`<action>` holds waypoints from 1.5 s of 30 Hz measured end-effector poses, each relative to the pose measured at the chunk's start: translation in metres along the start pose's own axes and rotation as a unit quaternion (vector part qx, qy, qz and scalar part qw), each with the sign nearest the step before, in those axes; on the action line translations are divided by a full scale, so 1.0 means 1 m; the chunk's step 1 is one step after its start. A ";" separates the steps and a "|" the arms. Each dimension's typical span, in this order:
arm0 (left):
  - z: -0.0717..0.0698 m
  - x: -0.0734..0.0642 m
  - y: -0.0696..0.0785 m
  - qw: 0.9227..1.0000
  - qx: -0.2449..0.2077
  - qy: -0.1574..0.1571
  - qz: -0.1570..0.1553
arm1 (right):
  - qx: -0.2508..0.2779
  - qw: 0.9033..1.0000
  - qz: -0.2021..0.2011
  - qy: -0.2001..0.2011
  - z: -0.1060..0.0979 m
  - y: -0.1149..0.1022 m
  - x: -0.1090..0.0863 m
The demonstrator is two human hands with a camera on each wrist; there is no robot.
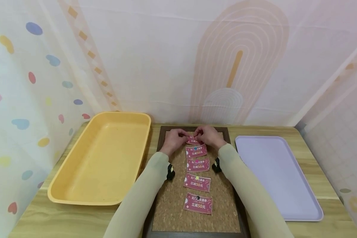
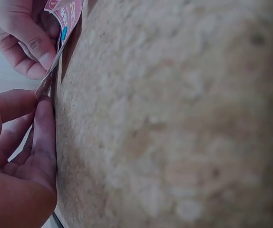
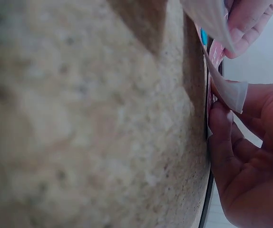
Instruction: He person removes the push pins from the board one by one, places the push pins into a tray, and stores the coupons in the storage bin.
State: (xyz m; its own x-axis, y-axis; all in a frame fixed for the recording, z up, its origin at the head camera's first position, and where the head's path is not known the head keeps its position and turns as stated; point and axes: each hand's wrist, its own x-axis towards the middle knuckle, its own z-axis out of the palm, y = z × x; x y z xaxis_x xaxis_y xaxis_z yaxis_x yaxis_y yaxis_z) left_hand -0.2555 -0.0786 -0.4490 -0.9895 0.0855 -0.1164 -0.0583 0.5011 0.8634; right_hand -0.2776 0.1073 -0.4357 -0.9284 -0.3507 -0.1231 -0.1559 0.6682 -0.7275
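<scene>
From where I sit, I have the top coupon (image 1: 193, 140) at the far end of the cork board (image 1: 169, 211), between two hands that partly hide it. The left hand (image 1: 176, 140) pinches it at its left side, thumb and finger closed together with the others curled in. The right hand (image 1: 209, 135) has its right side, fingertips drawn together on the paper; on my right wrist view a curling paper edge covers part of that grip.

Below it I count four more coupons in a column, each with a pin near its upper middle: the second coupon (image 1: 193, 153) with a blue pin (image 1: 195, 148), the third coupon (image 1: 193, 167) with a pink pin (image 1: 197, 161), the fourth coupon (image 1: 191, 184) with a yellow pin (image 1: 197, 178), and the lowest coupon (image 1: 193, 206) with a black pin (image 1: 198, 197).

A dark frame (image 1: 196, 235) borders the board. I see pale sleeves reaching over it on both sides. To the left stands a yellow tray (image 1: 107, 158); to the right lies a lilac tray (image 1: 279, 178). All of it rests on a wood-grain table (image 1: 303, 155), with a patterned cloth (image 1: 154, 66) hanging behind.
</scene>
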 end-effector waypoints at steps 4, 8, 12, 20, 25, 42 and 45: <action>0.000 0.001 0.001 1.000 0.004 0.001 -0.002 | -0.003 1.000 -0.002 0.000 -0.001 0.000 0.000; 0.000 0.002 0.001 1.000 0.007 -0.003 -0.001 | 0.000 1.000 -0.006 0.000 -0.001 0.001 0.000; 0.001 0.003 0.001 1.000 0.007 -0.006 -0.002 | 0.002 1.000 -0.006 -0.001 -0.002 0.001 0.000; 0.000 0.003 0.003 1.000 0.017 -0.004 0.003 | -0.008 1.000 -0.014 -0.007 -0.004 0.002 0.001; 0.001 0.002 0.002 1.000 0.024 0.001 0.004 | -0.006 1.000 -0.023 -0.020 -0.007 0.003 0.000; 0.001 -0.003 0.013 0.999 0.033 0.017 -0.008 | 0.036 0.997 -0.066 -0.011 -0.027 0.006 -0.012; -0.003 -0.006 0.019 0.999 0.042 0.022 -0.002 | 0.043 0.997 -0.065 0.001 -0.030 0.004 -0.015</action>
State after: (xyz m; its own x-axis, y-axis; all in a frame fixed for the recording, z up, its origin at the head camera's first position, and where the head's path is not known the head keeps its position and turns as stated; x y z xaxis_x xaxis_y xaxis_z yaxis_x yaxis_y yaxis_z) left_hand -0.2514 -0.0718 -0.4306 -0.9942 0.0455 -0.0971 -0.0539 0.5716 0.8188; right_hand -0.2742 0.1350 -0.4158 -0.9030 -0.4290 -0.0236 -0.2447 0.5587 -0.7925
